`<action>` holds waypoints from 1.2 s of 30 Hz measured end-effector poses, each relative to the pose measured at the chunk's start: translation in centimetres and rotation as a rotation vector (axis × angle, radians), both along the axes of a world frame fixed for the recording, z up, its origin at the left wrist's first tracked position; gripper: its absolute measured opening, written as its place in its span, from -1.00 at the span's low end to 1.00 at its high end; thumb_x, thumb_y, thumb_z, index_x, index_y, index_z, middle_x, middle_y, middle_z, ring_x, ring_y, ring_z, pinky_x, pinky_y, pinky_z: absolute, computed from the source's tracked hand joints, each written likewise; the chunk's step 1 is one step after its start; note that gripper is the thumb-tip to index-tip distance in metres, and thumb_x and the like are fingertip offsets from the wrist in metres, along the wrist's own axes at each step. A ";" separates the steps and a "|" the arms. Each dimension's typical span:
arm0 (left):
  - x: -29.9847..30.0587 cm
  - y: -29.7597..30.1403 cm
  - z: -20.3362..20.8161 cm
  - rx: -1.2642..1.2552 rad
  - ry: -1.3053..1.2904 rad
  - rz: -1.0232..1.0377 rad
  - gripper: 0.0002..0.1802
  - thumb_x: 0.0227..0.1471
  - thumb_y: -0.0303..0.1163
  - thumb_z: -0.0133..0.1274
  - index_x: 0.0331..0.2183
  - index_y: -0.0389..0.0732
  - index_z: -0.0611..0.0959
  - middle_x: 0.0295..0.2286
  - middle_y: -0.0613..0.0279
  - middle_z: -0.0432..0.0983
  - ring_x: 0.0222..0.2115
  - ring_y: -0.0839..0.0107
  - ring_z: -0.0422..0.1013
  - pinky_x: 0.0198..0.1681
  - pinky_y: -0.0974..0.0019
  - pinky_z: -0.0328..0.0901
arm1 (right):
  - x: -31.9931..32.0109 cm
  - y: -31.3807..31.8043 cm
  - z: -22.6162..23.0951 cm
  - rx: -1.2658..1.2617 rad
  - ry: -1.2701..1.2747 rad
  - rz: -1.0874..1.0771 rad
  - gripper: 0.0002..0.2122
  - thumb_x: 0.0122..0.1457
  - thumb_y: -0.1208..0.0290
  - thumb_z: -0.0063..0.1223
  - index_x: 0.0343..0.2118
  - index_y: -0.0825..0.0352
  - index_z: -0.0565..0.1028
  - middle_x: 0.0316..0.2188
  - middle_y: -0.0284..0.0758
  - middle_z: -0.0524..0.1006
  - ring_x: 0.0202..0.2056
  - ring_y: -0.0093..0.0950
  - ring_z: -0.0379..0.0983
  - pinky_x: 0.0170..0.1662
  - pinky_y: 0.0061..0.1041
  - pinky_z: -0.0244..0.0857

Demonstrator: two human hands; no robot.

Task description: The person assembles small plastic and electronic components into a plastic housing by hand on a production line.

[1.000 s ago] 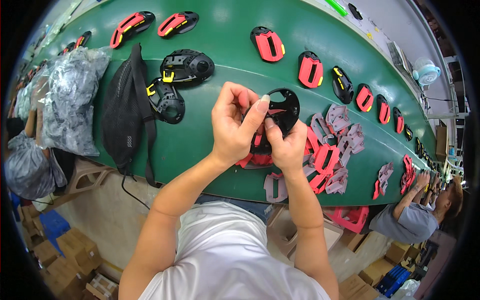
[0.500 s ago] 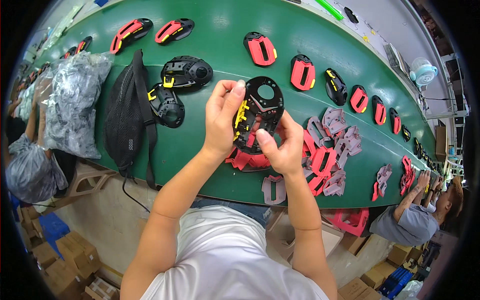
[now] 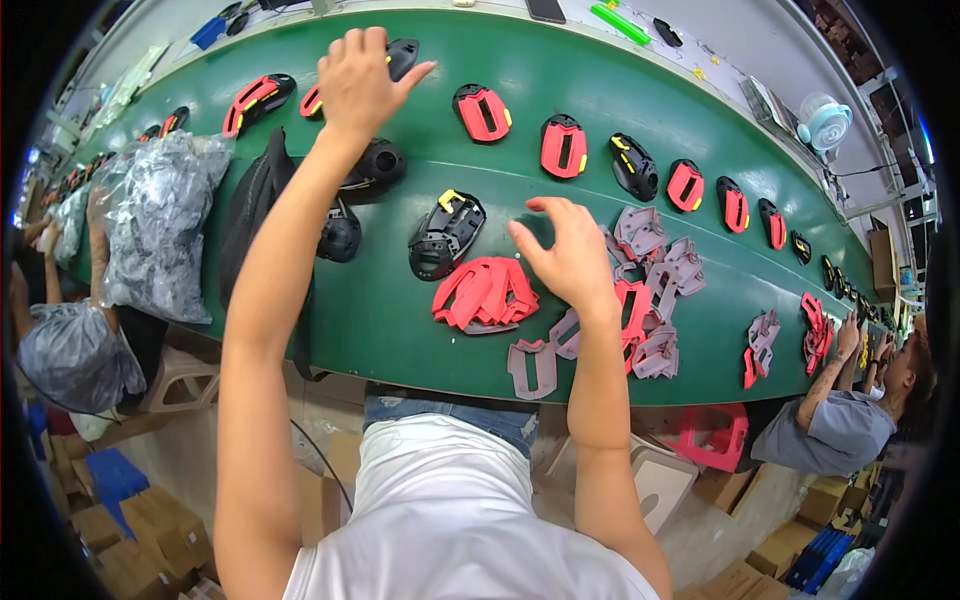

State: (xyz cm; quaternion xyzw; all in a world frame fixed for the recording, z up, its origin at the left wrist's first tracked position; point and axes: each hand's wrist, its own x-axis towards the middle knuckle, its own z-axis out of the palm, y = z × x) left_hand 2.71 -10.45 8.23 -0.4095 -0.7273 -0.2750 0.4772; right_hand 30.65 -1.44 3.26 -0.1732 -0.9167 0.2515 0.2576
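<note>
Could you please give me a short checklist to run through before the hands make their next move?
1. Right hand free: ok, thumb and fingers apart, nothing held.
2. Left hand touching the red-and-black unit: cannot tell, the hand hides the middle of it.
3. Black shell set down: ok, it lies on the green table, apart from both hands.
4. Red covers laid out singly: not ok, they lie heaped close to the shell.
5. Right forearm off the grey covers: cannot tell, it overlaps the pile in this view.
</note>
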 end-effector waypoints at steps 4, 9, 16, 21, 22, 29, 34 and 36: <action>-2.2 2.0 -4.0 -0.672 -0.269 0.266 -0.22 -0.10 0.33 -0.13 -0.26 -0.27 0.55 -0.23 0.01 0.40 -0.18 0.06 0.34 -0.20 -0.04 0.25 | -0.1 1.1 -0.9 0.006 0.029 -0.041 -0.66 -0.01 0.23 0.10 -0.26 0.41 0.46 -0.28 -0.16 0.50 -0.18 -0.20 0.37 -0.08 -0.32 0.24; 1.7 1.6 -3.9 -0.601 -0.248 0.121 -0.51 -0.01 0.02 -0.02 -0.35 -0.28 0.56 -0.28 0.01 0.45 -0.24 0.08 0.40 -0.20 0.04 0.28 | 0.2 1.3 -1.6 -0.007 -0.063 0.025 -0.66 -0.01 0.21 0.10 -0.25 0.38 0.46 -0.28 -0.19 0.50 -0.17 -0.22 0.37 -0.09 -0.31 0.25; 12.1 -5.2 -3.5 -0.617 -0.576 -0.383 -0.62 -0.06 -0.15 0.08 -0.35 -0.31 0.52 -0.36 0.05 0.43 -0.26 0.10 0.35 -0.17 0.16 0.24 | 5.0 4.3 1.1 0.020 -0.304 -0.082 -0.56 -0.15 0.24 0.23 -0.18 0.33 0.43 -0.24 -0.22 0.48 -0.17 -0.23 0.39 -0.10 -0.32 0.27; 12.9 -4.0 -4.9 -0.577 -0.590 -0.418 -0.62 -0.06 -0.18 0.09 -0.31 -0.31 0.50 -0.30 0.05 0.39 -0.20 0.08 0.30 -0.11 0.15 0.20 | 4.7 3.9 0.6 0.025 -0.473 -0.082 -0.48 -0.23 0.22 0.30 -0.15 0.30 0.43 -0.22 -0.23 0.42 -0.16 -0.25 0.39 -0.09 -0.34 0.27; 13.1 -3.7 -4.9 -0.599 -0.613 -0.438 -0.61 -0.07 -0.18 0.09 -0.30 -0.31 0.49 -0.29 0.05 0.39 -0.19 0.07 0.29 -0.10 0.15 0.20 | 4.6 3.8 0.6 0.024 -0.475 -0.083 -0.48 -0.23 0.22 0.30 -0.15 0.30 0.43 -0.22 -0.23 0.42 -0.16 -0.25 0.39 -0.09 -0.34 0.27; 15.6 -2.0 -5.5 -0.541 -0.630 -0.618 -0.67 -0.07 -0.24 0.08 -0.33 -0.30 0.49 -0.32 0.06 0.39 -0.20 0.09 0.30 -0.13 0.16 0.20 | 4.0 5.1 0.1 -0.130 -0.229 -0.012 -0.70 -0.13 0.41 0.22 -0.28 0.34 0.49 -0.36 -0.26 0.43 -0.39 -0.35 0.42 -0.29 -0.43 0.33; 16.7 -0.8 -5.2 -0.503 -0.707 -0.780 -0.68 -0.09 -0.29 0.10 -0.30 -0.30 0.49 -0.32 0.07 0.41 -0.22 0.09 0.32 -0.13 0.17 0.21 | 3.8 4.6 1.6 -0.521 0.001 0.006 -0.79 -0.07 0.52 0.17 -0.31 0.36 0.50 -0.45 -0.32 0.45 -0.43 -0.58 0.44 -0.33 -0.61 0.31; 17.5 -0.2 -5.0 -0.440 -0.737 -0.816 -0.65 -0.06 -0.29 0.10 -0.26 -0.31 0.47 -0.33 0.09 0.43 -0.25 0.19 0.37 -0.14 0.23 0.24 | 3.9 4.6 1.6 -0.656 0.096 0.055 -0.81 -0.02 0.55 0.15 -0.30 0.40 0.49 -0.43 -0.37 0.46 -0.42 -0.69 0.40 -0.34 -0.71 0.29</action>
